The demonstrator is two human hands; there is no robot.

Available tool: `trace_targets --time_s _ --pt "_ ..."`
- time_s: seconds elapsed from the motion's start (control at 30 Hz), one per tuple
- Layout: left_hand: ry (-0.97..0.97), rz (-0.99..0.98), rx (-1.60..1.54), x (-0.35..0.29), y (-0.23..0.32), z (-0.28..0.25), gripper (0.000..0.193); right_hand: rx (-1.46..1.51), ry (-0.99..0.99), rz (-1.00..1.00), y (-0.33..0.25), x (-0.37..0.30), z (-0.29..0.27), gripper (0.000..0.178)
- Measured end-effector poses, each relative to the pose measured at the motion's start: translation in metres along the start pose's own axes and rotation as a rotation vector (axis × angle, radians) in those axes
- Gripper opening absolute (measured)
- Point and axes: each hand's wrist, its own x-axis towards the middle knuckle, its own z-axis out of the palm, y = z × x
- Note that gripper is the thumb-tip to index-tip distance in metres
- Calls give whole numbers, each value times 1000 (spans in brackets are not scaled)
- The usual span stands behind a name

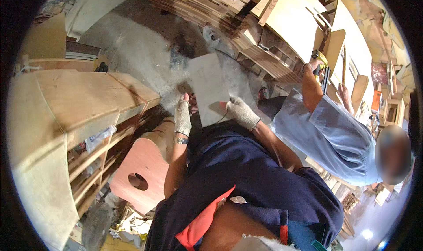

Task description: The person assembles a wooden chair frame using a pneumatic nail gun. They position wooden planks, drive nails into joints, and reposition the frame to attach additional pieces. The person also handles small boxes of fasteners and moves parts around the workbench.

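A pale grey rectangular board (207, 81) is in front of my body, above the floor. My right hand (242, 113), in a white knit glove with the thumb tip bare, grips its right edge. The thumb lies on the board's face and the other fingers are mostly hidden. My left hand (183, 115), gloved the same way, is just off the board's left edge. Its thumb points away from me, and it appears open with nothing visible in it. A watch (180, 140) is on my left wrist.
At left stands a stack of wooden panels (79, 97). A pinkish board with a round hole (140, 163) leans near my left forearm. At right, a person in a light blue shirt (330, 136) holds a yellow and black power tool (325, 70) at pale panels (291, 22). Timber strips (194, 9) lie beyond.
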Motion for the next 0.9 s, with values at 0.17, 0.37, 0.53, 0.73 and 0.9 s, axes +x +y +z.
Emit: trace_targets --time_s 0.17,0.37,0.53,0.73,0.9 --pt "-182 -54 50 53 51 -7 56 660 59 -79 -32 36 -4 52" --pt "-293 33 335 132 122 59 58 492 143 -69 -76 82 -42 52" --pt "-294 297 507 137 175 116 45 247 219 -89 -119 102 -92 50" --pt "-240 1106 1445 179 231 133 28 -240 953 -206 -132 103 -146 94" --pt "-458 1531 1859 208 248 141 32 -612 909 -303 -120 85 -158 107"
